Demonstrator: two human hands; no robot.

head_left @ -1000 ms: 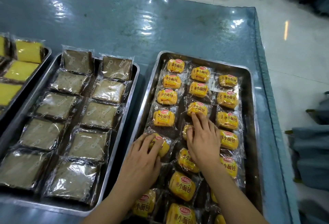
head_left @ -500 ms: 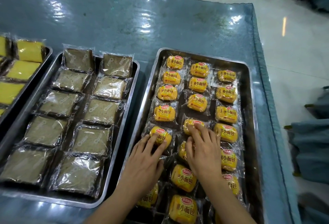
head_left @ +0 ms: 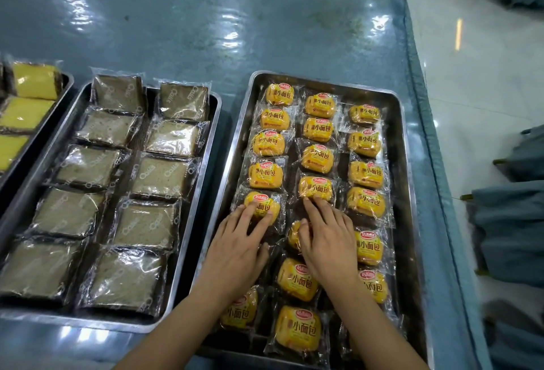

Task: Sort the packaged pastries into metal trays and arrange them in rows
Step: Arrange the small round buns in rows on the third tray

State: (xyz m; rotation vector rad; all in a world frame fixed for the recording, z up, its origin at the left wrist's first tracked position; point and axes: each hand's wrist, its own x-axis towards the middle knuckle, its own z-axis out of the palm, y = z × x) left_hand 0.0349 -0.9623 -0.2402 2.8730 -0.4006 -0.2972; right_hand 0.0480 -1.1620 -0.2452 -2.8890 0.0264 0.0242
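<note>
Both hands lie flat in the rectangular metal tray [head_left: 400,163], left hand [head_left: 240,247] fingers spread, pressing one yellow wrapped bun [head_left: 260,206], right hand [head_left: 329,240] fingers straight, touching another yellow wrapped bun [head_left: 315,188].

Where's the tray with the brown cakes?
In the head view, the tray of brown cakes sits left of the tray of small yellow buns, with a tray of yellow cakes at its far left.
</note>
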